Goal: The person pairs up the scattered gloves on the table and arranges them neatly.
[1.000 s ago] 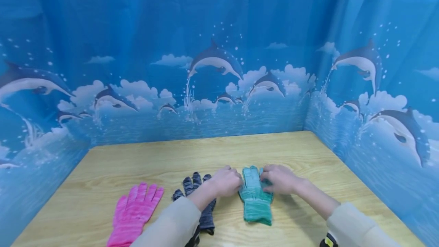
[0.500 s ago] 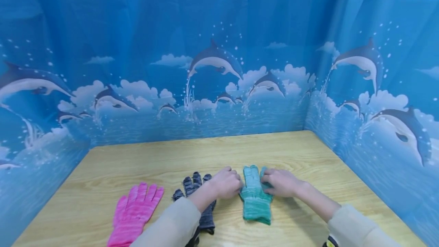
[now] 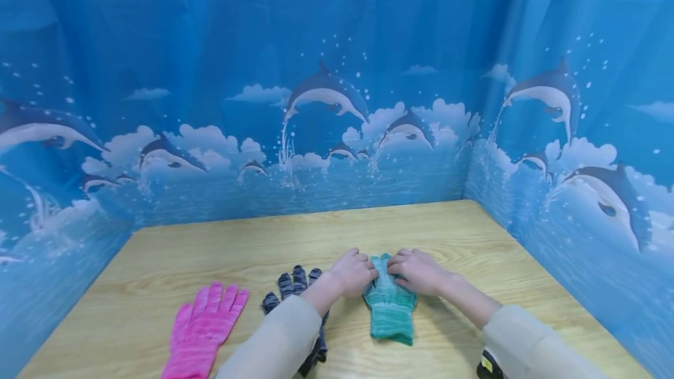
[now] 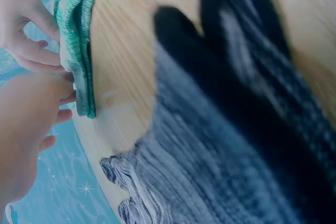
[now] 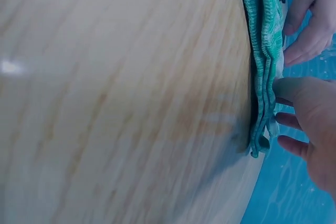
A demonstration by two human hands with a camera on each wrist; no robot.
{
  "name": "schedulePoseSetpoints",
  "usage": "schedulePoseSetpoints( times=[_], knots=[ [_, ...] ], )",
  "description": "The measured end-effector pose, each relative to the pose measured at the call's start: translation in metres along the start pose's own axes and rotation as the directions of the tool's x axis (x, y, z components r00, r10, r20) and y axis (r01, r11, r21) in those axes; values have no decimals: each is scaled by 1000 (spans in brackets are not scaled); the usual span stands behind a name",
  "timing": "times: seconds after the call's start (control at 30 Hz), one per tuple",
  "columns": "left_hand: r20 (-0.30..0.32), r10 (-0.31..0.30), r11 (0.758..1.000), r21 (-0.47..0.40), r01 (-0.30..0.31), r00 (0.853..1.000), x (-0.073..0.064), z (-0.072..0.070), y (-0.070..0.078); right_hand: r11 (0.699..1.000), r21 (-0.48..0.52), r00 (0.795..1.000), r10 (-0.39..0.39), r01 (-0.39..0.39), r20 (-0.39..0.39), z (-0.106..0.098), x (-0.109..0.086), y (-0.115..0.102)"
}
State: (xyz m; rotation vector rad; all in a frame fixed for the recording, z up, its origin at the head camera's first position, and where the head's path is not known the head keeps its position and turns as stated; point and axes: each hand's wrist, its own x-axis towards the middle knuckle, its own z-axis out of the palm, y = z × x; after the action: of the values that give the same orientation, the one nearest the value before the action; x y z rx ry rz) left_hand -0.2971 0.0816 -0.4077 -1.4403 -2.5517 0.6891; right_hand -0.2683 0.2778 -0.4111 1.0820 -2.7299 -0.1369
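A pair of green knitted gloves (image 3: 392, 314) lies stacked on the table, cuffs toward me; their layered edges show in the right wrist view. My left hand (image 3: 354, 274) is at the left side of the glove fingers, with its fingertips bent onto the knit. Across from it, my right hand (image 3: 418, 272) holds the glove fingers from the right, and its fingers cover part of them. In the right wrist view the right hand's thumb meets the gloves (image 5: 268, 51) while other fingers stay apart from them. The exact contact under both hands is partly hidden.
Under my left forearm lies a dark grey and black glove (image 3: 292, 285), partly covered. A pink glove (image 3: 205, 323) lies flat farther left. The wood-grain table (image 3: 253, 244) ends at a blue dolphin-print curtain (image 3: 263, 180) behind and at both sides.
My right hand has moved left, from the outer glove finger onto the middle of the fingers. My left hand has shifted slightly in toward it. The green glove fingers now lie closer together.
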Motion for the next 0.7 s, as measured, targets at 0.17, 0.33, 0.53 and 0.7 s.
schedulePoseSetpoints(
  times=[0.17,0.33,0.53,0.7],
  knots=[
    [26,-9,1000,8,9,1000,1,2,0,1000,27,1000,4,-4,-18,4,2,1],
    [42,-12,999,37,11,999,1,1,-1,1000,12,999,-11,12,-34,5,2,1],
    [15,-1,1000,-3,1,1000,-3,-1,0,1000,13,999,18,-17,-37,8,0,0],
    [16,22,1000,-20,-21,1000,-4,-1,1,1000,6,998,19,-19,-53,7,0,-1]
  ],
)
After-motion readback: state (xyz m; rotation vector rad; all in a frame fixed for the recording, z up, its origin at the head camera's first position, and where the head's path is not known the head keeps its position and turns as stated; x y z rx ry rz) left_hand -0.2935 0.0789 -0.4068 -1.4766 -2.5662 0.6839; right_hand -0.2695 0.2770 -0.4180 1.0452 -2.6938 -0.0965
